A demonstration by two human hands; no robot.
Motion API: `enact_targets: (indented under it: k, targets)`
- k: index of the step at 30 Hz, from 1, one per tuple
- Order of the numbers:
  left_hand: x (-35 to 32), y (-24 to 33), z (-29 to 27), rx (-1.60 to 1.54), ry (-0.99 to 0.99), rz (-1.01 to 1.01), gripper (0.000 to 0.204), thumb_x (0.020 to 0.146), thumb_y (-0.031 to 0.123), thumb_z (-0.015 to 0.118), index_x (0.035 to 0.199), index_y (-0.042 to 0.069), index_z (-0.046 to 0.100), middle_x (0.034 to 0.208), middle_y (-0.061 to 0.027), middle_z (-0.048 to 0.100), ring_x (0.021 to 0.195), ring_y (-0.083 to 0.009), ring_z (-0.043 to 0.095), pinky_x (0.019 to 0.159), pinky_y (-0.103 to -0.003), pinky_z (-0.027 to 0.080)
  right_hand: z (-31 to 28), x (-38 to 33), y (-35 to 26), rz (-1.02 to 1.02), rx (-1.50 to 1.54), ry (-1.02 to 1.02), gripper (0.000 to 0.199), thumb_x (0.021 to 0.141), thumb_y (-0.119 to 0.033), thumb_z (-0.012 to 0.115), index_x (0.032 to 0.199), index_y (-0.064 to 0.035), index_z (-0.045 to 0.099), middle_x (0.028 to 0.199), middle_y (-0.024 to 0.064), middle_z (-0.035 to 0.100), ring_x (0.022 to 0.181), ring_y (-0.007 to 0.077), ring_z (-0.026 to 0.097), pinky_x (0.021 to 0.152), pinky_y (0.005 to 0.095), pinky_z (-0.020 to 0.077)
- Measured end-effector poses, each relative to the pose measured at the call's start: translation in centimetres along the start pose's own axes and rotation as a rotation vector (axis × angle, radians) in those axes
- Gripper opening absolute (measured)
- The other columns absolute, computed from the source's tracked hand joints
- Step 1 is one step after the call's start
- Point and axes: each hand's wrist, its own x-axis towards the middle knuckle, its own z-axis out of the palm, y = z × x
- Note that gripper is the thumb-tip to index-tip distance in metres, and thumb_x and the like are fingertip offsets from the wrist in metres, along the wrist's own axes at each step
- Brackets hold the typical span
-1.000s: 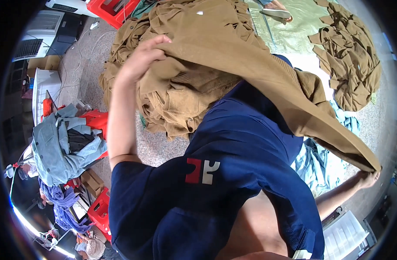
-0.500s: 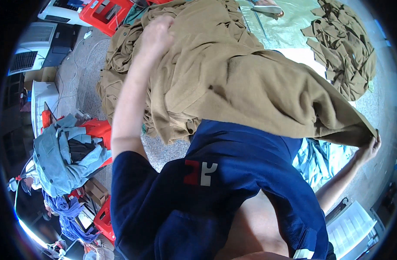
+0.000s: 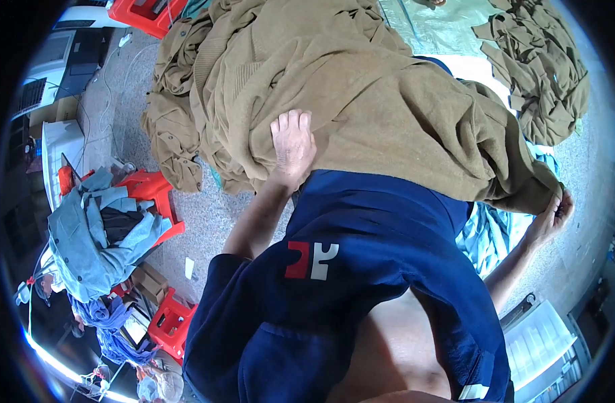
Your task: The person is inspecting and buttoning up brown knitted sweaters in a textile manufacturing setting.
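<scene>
The left hand (image 3: 292,144) lies flat, fingers spread, on a tan cloth (image 3: 388,114) draped over the person's front. The right hand (image 3: 552,215) pinches the cloth's far corner, well apart from the left.

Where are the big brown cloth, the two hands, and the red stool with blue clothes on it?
Brown cloth (image 3: 388,121), head view, on its broad middle.
Left hand (image 3: 292,142), head view, on its back, pressed onto the cloth.
Right hand (image 3: 554,209), head view, on the fingers pinching the cloth's corner.
Red stool (image 3: 149,191), head view, on its bare seat edge.
</scene>
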Motion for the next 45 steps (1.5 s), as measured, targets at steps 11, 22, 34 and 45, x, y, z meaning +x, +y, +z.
enact_targets:
  k: [11, 22, 34, 45]
  targets:
    - [4.2, -3.1, -4.5, -1.243, -0.19, -0.594, 0.026, 0.096, 0.024, 0.062, 0.102, 0.0, 0.068, 0.091, 0.0013, 0.066, 0.082, -0.0047, 0.055, 0.071, -0.023, 0.045, 3.0, -2.2, -12.1, -0.28, 0.104, -0.675, 0.021, 0.084, -0.007, 0.061, 0.103, 0.0006, 0.065, 0.097, 0.0095, 0.064, 0.086, 0.0176, 0.06, 0.073, 0.0304, 0.0474]
    - [12.7, 5.4, -12.7, -1.149, -0.693, -0.024, 0.017, 0.093, 0.016, 0.066, 0.102, 0.001, 0.067, 0.078, 0.0081, 0.055, 0.071, -0.0003, 0.046, 0.061, -0.018, 0.038, 18.5, -4.0, -17.3, -0.249, 0.527, -1.223, 0.017, 0.08, 0.0, 0.061, 0.096, -0.0022, 0.067, 0.094, 0.0053, 0.06, 0.084, 0.0171, 0.058, 0.076, 0.0294, 0.0465]
    - [11.5, 4.9, -10.4, -1.347, -0.693, -0.33, 0.015, 0.09, 0.009, 0.068, 0.103, 0.001, 0.064, 0.088, 0.0028, 0.061, 0.077, -0.0026, 0.054, 0.07, -0.018, 0.044, 19.9, -5.7, -16.1, -0.622, 0.333, -0.606, 0.029, 0.07, 0.009, 0.067, 0.095, -0.0059, 0.069, 0.103, 0.0067, 0.057, 0.081, 0.017, 0.063, 0.063, 0.0278, 0.053]
    - [11.5, 6.9, -12.8, -1.484, -0.726, -0.292, 0.011, 0.09, 0.007, 0.066, 0.096, -0.003, 0.065, 0.085, 0.0005, 0.06, 0.076, -0.0059, 0.055, 0.07, -0.019, 0.043, 19.5, -7.0, -17.1, -1.043, 0.402, -0.381, 0.017, 0.068, -0.006, 0.073, 0.085, -0.0038, 0.068, 0.082, 0.0055, 0.064, 0.061, 0.0154, 0.062, 0.05, 0.0256, 0.0494]
